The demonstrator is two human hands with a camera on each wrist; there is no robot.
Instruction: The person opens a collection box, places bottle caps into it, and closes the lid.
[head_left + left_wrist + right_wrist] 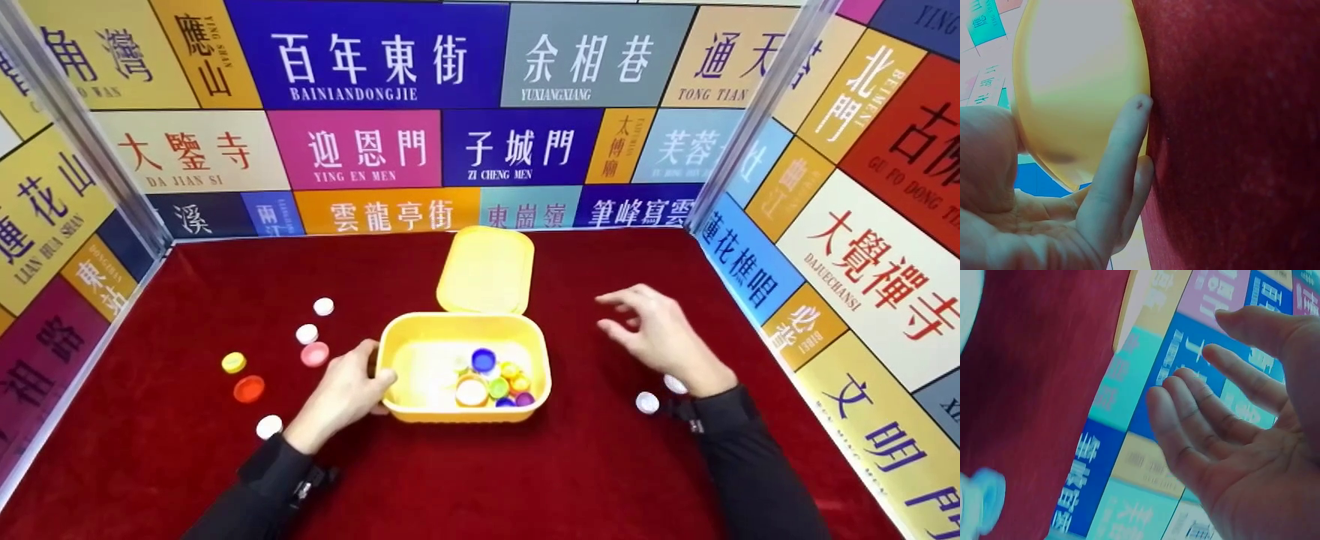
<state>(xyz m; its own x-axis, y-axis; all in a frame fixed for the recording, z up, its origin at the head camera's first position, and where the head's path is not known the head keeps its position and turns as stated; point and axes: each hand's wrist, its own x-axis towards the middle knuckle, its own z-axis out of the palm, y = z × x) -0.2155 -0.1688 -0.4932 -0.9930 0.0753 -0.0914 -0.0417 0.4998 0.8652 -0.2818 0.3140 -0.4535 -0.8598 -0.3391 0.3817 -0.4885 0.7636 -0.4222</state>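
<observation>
Head view: your left hand (343, 391) grips the left end of a yellow tub (420, 364) on red cloth (600, 480). Left wrist view: your fingers (1111, 169) lie against it. Right wrist view: your right hand (1247, 455) hovers, fingers parted.

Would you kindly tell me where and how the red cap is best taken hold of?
Probably by the left and right edges of its round rim, coming from above: the red cap sits low on the dark red cloth with nothing over it, and the yellow cap lies just beyond its far side.
</observation>
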